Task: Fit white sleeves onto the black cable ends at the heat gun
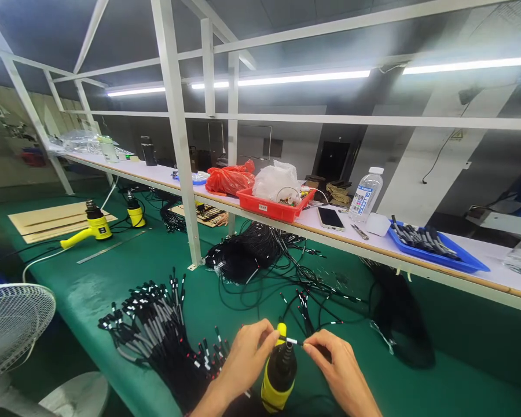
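My left hand (254,353) and my right hand (333,362) pinch the two ends of a short stretch of black cable (290,341) with a white sleeve on it. The cable lies level between my fingertips, just over the nozzle of a yellow and black heat gun (279,376) that stands upright, nozzle up. Whether the cable touches the nozzle I cannot tell. Left of my left hand spreads a thick bundle of black and grey cables (156,324) with white and red marked ends. More loose cable ends (304,310) lie behind my hands.
Coils of black cable (247,249) lie under the white shelf (295,229). On it are a red tray (267,208), a phone (330,218), a bottle (366,196) and a blue tray of connectors (464,260). Another heat gun (96,223) and a fan (15,324) are at left.
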Action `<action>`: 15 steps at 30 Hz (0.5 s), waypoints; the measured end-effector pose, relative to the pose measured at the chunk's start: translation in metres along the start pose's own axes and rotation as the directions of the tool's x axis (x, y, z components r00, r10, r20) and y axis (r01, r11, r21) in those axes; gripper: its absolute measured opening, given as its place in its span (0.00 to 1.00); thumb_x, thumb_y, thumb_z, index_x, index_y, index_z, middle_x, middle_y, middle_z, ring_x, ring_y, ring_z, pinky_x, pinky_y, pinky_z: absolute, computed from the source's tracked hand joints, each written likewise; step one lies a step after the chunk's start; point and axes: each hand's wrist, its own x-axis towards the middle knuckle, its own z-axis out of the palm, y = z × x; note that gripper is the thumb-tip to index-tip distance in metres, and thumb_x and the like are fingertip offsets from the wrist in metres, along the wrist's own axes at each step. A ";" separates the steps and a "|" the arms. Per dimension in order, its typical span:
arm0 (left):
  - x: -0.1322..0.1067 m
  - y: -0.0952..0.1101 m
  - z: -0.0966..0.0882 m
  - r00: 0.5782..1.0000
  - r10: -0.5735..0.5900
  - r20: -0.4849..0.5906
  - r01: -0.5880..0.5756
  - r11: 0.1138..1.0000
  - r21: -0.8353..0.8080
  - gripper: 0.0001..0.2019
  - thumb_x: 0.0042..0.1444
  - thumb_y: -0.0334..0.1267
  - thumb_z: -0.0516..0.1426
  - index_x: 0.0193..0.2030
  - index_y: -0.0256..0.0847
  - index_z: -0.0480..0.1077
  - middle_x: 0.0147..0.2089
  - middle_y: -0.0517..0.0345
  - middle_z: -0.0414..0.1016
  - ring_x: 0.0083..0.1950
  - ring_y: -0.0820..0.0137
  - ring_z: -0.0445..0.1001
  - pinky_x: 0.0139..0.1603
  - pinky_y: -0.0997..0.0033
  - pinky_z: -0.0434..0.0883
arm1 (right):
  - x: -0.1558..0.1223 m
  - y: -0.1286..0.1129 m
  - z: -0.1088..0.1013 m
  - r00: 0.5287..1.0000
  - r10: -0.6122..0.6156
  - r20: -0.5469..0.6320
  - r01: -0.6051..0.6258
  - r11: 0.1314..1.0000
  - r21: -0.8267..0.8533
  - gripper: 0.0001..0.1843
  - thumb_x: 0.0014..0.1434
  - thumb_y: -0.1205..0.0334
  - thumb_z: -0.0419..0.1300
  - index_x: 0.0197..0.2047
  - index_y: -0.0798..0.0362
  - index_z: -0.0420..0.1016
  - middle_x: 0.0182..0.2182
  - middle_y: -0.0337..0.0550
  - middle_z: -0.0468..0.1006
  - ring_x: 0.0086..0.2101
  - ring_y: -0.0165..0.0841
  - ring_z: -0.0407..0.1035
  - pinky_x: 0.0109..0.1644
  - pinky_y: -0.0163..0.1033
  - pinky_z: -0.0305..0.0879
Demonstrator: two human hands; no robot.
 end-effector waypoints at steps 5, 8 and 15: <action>0.000 -0.003 0.002 1.000 0.024 0.014 -0.024 0.999 0.027 0.20 0.66 0.46 0.43 0.29 0.42 0.68 0.29 0.61 0.73 0.38 0.67 0.69 0.43 0.71 0.61 | 0.002 -0.001 -0.001 1.000 -0.009 -0.022 0.009 1.000 0.012 0.12 0.60 0.58 0.55 0.28 0.51 0.76 0.27 0.40 0.76 0.30 0.34 0.69 0.32 0.35 0.60; -0.001 -0.004 0.003 1.000 0.014 0.006 -0.014 1.000 -0.023 0.14 0.64 0.44 0.48 0.33 0.43 0.69 0.34 0.62 0.74 0.41 0.67 0.68 0.43 0.72 0.62 | 0.003 0.001 0.001 0.999 -0.004 -0.038 0.005 1.000 0.027 0.10 0.57 0.61 0.57 0.27 0.51 0.76 0.26 0.39 0.76 0.29 0.34 0.69 0.31 0.35 0.59; -0.001 -0.002 0.002 0.998 0.062 -0.007 -0.062 0.996 -0.068 0.09 0.63 0.42 0.49 0.36 0.43 0.67 0.37 0.62 0.73 0.42 0.67 0.68 0.45 0.71 0.62 | 0.003 0.004 0.003 0.998 0.023 -0.057 -0.022 1.000 0.016 0.09 0.56 0.61 0.58 0.26 0.51 0.75 0.25 0.37 0.74 0.27 0.32 0.68 0.31 0.33 0.58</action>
